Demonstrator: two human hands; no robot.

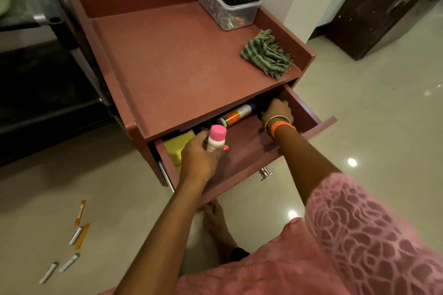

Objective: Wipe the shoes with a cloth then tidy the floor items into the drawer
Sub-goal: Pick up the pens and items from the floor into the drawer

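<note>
- The drawer (242, 148) stands pulled out from the red cabinet, and both hands are over or inside it; a white and orange bottle (236, 115) and a yellow pad (176, 148) already lie inside.
- The left hand (200, 154) grips a small white bottle with a pink cap (217, 137), held upright just above the drawer's near left part, not yet set down.
- The right hand (276, 111) reaches deep into the far right corner, fingers curled over something dark; what it is I cannot tell.
- The white and orange bottle lies on its side between the two hands, closer to the right one.
- The green striped cloth (267, 54) lies crumpled on the tabletop (167, 55) beyond the right hand, so the wiping seems finished, though no shoes are in view to confirm it.
- A clear box (227, 2) of small things sits farther back in the same corner.
- Still left: several small sticks and tubes (72, 239) lie scattered on the floor (359, 115), well behind and to the left of the left hand.
- I judge the tidying about midway, with the drawer still to be shut.
</note>
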